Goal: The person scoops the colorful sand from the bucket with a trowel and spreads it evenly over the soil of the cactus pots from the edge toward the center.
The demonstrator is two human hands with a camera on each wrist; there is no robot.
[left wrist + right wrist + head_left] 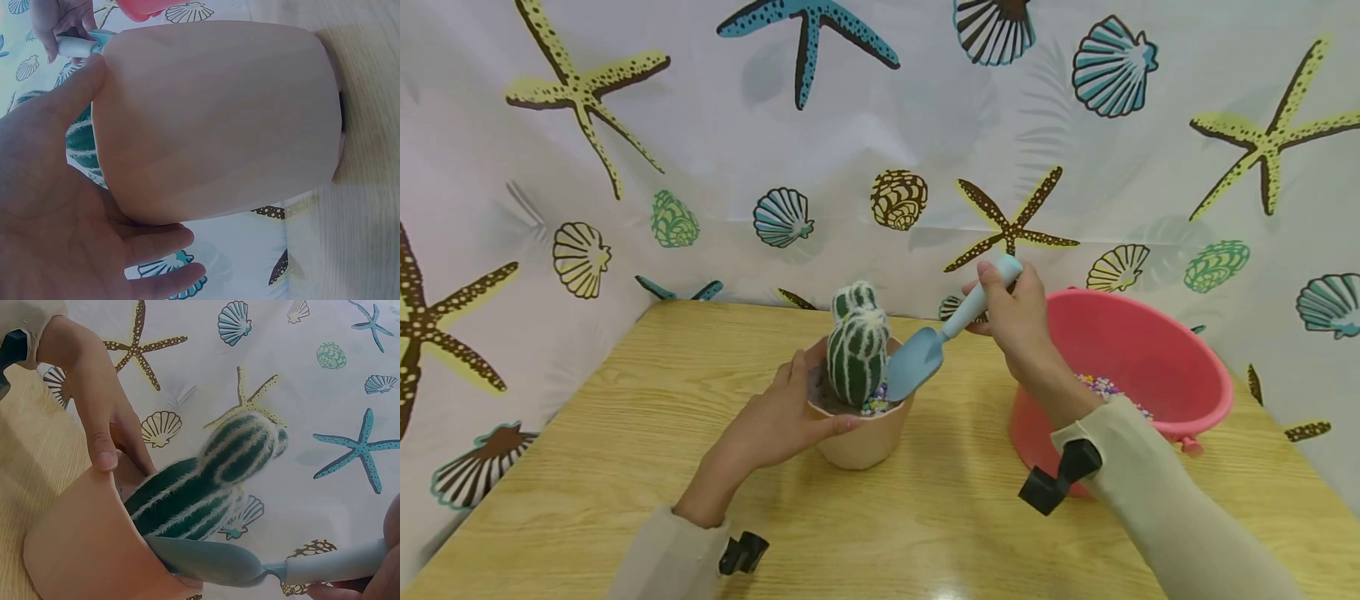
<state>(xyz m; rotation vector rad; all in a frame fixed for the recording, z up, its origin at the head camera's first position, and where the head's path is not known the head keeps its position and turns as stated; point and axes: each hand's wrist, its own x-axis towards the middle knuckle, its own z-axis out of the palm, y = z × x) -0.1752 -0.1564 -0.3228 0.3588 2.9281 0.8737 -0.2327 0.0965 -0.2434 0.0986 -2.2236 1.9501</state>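
Observation:
A green cactus (852,358) with white fuzzy ridges stands in a peach-coloured flower pot (861,442). My left hand (782,412) grips the pot at its rim, thumb along the near side and fingers at the left. My right hand (1018,325) holds a light blue trowel (916,363) by its handle, raised to the upper right. The trowel's blade dips over the pot's right rim, its tip beside the cactus. Small multicoloured beads (876,403) lie in the pot beneath the tip. In the right wrist view the blade (206,559) rests close along the rim.
On the right stands a red bucket (1213,375), tilted in view, with more coloured beads (1101,386) inside, partly hidden by my right forearm. A wooden table (700,350) carries everything. Behind it hangs a white cloth (842,142) printed with shells and starfish.

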